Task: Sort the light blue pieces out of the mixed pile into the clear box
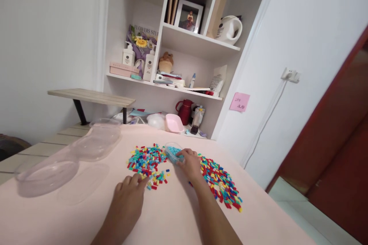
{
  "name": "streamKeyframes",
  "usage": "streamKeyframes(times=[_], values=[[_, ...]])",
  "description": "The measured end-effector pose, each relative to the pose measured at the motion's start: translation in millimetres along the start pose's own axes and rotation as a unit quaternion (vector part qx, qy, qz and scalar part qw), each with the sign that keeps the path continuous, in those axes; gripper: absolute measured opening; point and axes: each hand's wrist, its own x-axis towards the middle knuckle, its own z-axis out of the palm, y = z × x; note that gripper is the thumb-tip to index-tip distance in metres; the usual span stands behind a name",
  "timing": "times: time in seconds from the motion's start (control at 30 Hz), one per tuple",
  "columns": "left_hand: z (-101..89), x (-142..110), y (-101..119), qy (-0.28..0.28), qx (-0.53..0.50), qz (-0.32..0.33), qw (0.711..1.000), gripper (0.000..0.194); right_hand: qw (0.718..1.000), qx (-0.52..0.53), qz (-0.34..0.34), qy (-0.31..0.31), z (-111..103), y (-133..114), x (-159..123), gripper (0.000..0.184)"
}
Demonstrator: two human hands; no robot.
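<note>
Right hand (189, 162), centre of frame: fingers bent over the rim of a clear oval tub (169, 157) of light-blue toy bricks (174, 150); whether clamped, cannot tell. Left hand (129, 190), lower centre-left: fingers curled, tips at the near side of the left mixed-brick pile (146, 159); whether pinching, cannot tell. Right mixed-brick pile (220, 178): just beside the right wrist. Clear plastic containers (47, 176): left of frame, well apart from the left hand. Pink tray (174, 123), red jug (184, 111), white shelving (198, 38): bounding the far edge, upper centre. Pink tablecloth (165, 218): open strip between forearms; right edge slanting to lower right.
</note>
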Motion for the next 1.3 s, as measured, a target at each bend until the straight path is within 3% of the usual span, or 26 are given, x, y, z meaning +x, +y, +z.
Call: streamKeyframes(times=[0.1, 0.2, 0.33, 0.53, 0.83, 0.97, 1.07, 1.17, 1.23, 1.3], values=[[-3.2, 0.3, 0.9, -0.007, -0.002, -0.004, 1.000, 0.052, 0.999, 0.014, -0.022, 0.029, -7.6, -10.4, -0.3, 0.045], [-4.8, 0.1, 1.2, -0.007, -0.003, -0.005, 1.000, 0.050, 0.992, 0.092, -0.064, 0.056, -17.5, -23.7, -0.7, 0.030], [-5.7, -0.2, 1.7, -0.004, -0.006, 0.002, 1.000, 0.049, 0.977, 0.169, -0.119, -0.052, -21.3, -36.9, -6.2, 0.025], [-3.9, -0.1, 0.9, 0.005, -0.007, 0.004, 1.000, 0.048, 0.982, 0.020, -0.092, -0.162, -9.9, -42.0, -14.6, 0.028], [2.0, -1.1, -2.1, 0.020, -0.011, 0.015, 1.000, 0.047, 0.971, -0.051, -0.064, -0.224, -11.3, -55.9, -12.9, 0.028], [2.4, -2.2, -2.1, 0.025, -0.009, 0.015, 1.000, 0.048, 0.976, -0.018, -0.057, -0.208, -11.0, -54.1, -15.1, 0.019], [1.7, -2.2, -1.4, 0.028, -0.006, 0.015, 0.999, 0.048, 0.979, 0.083, -0.057, -0.179, -9.9, -45.2, -12.0, 0.012], [-0.3, -2.1, -0.5, 0.017, -0.008, 0.011, 1.000, 0.048, 0.984, 0.166, -0.013, -0.059, -9.6, -29.8, -3.8, 0.015], [-1.3, -1.9, -0.3, 0.008, -0.010, 0.009, 1.000, 0.048, 0.986, 0.161, 0.021, 0.021, -10.0, -18.6, 1.7, 0.021], [-1.1, -1.5, -0.5, 0.006, -0.010, 0.011, 1.000, 0.048, 0.990, 0.130, 0.035, 0.049, -10.6, -9.5, 5.1, 0.026]])
